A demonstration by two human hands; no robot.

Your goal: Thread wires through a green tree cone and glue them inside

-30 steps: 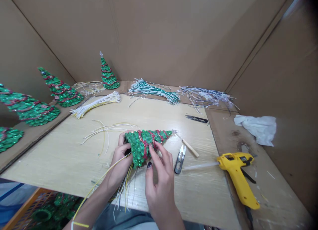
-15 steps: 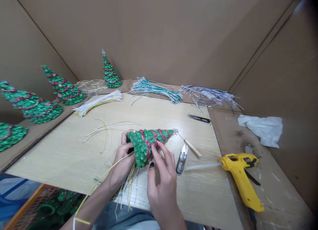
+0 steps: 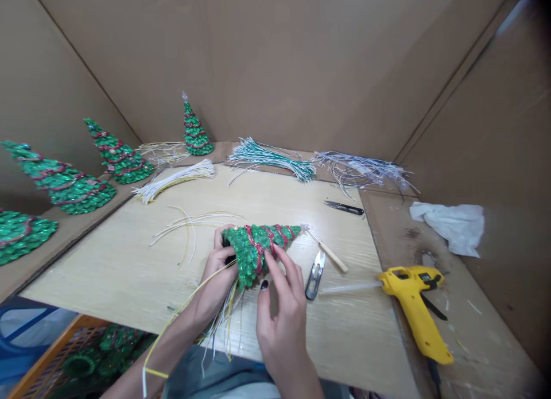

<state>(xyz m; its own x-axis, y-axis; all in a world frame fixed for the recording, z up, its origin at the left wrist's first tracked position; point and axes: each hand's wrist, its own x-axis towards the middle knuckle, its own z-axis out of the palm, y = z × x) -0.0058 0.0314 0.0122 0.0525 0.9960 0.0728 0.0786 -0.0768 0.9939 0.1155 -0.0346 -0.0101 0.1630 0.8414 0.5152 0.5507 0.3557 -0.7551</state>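
A green sequinned cone Christmas tree (image 3: 256, 252) with red garland lies on its side on the pale wood table (image 3: 107, 267). My left hand (image 3: 217, 278) cups its base from below, and a bundle of loose wires (image 3: 226, 324) trails from under it. My right hand (image 3: 282, 313) pinches the tree's side with thumb and fingertips. A yellow wire (image 3: 189, 298) runs across my left wrist. The tree's tip points towards a wood-handled awl (image 3: 329, 256). The tree's underside is hidden by my hands.
Thread snips (image 3: 315, 275), black scissors (image 3: 344, 208) and a yellow glue gun (image 3: 415, 307) lie to the right. Bundles of white (image 3: 174, 181), teal (image 3: 271, 166) and silver wire (image 3: 361, 170) lie at the back. Several finished trees (image 3: 118, 158) stand on the left ledge beside cardboard walls.
The whole view has drifted slightly as my head moved. The tree has turned a little between my hands, and both hands stay on it.
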